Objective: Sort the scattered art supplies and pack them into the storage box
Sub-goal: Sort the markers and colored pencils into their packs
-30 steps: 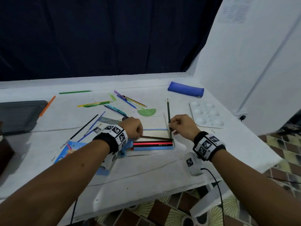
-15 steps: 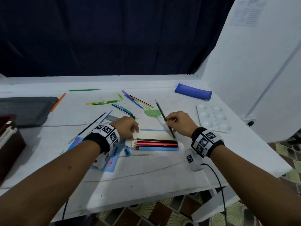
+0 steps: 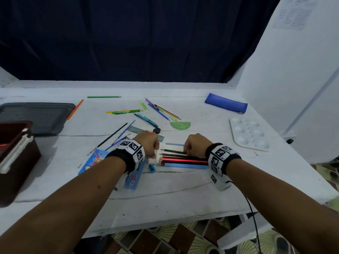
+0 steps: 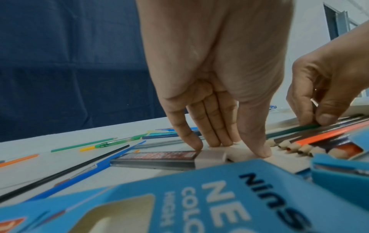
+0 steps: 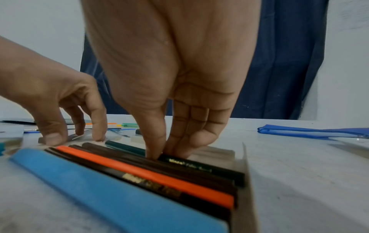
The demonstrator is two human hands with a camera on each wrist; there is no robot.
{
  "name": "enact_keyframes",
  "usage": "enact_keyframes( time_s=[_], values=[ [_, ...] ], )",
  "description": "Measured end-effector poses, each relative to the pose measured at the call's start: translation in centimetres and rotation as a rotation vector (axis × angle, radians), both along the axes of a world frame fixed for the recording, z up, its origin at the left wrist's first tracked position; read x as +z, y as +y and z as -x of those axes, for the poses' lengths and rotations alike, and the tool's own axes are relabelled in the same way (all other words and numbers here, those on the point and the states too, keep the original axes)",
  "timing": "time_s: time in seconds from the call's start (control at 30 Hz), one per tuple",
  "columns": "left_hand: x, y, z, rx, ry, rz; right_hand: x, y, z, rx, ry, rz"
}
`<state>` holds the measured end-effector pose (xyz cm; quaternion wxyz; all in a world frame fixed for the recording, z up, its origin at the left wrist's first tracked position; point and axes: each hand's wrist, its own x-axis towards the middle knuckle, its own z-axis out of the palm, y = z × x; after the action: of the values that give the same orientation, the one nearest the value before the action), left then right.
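Right hand (image 3: 195, 144) has laid the dark green pencil (image 5: 127, 148), upright a second ago, into the pencil tray (image 3: 185, 165) on the counter, fingertips pinching it. Left hand (image 3: 148, 143), fingers extended, pins the tray's end. Row grows.

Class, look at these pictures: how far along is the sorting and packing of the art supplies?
Done: several colour pencils lie side by side in the open pencil box. In hand: the right hand pinches a dark green pencil down beside that row, while the left hand presses on the box's flap. Left: pens, pencils and brushes, the green protractor, the blue pouch and the white palette lie loose on the table.
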<state>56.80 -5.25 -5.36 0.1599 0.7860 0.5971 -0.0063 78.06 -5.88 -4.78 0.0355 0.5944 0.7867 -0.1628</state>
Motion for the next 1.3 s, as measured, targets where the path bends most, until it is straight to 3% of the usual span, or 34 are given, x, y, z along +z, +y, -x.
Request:
enact_keyframes(
  time_s=[0.6,0.8,1.03,1.3],
  values=[
    [-0.8,0.6,0.5,0.003,-0.005,0.019,-0.4,-1.8,-0.4,0.020,-0.037,-0.072],
    [-0.7,0.8,0.5,0.002,-0.013,0.029,-0.7,-2.9,0.6,0.150,-0.027,-0.077],
    [-0.9,1.2,0.5,0.000,-0.011,0.040,-1.0,-2.8,0.9,0.142,-0.099,-0.118],
    [-1.0,1.3,0.6,0.000,-0.010,0.027,0.6,-2.1,1.6,0.141,0.051,-0.085]
  ],
)
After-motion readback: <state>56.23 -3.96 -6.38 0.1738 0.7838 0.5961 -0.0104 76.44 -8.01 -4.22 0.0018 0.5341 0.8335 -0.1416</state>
